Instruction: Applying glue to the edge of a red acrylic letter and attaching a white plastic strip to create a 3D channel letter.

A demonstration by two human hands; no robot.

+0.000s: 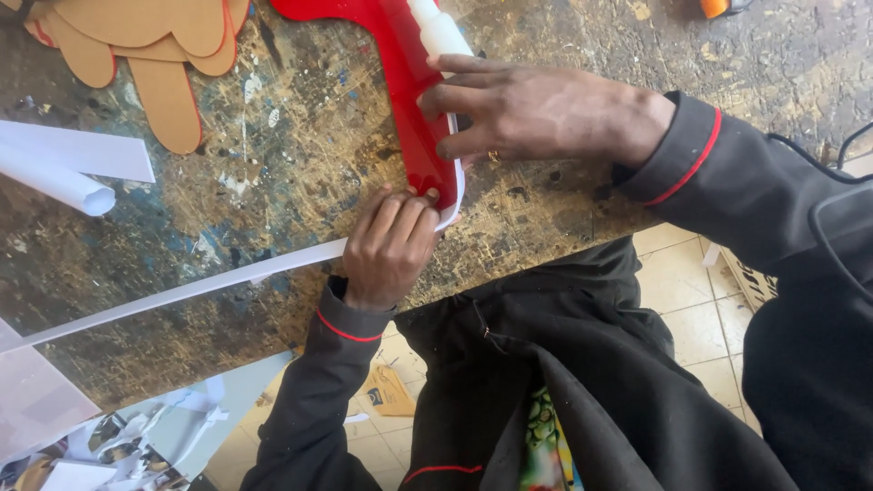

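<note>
cutout point(414, 100) on workbench point(273, 164) — paper roll point(55, 182) far left | strip point(182, 291) between

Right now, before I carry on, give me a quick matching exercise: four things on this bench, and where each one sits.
Things:
1. red sheet
2. white strip
3. brown cardboard cutouts
4. rolled white paper

Places:
A. far left, lying on the bench
B. top left corner
C. under both hands, right hand flat on it
D. running from the left hand out to the left

Pairs: 1-C, 2-D, 3-B, 4-A
</note>
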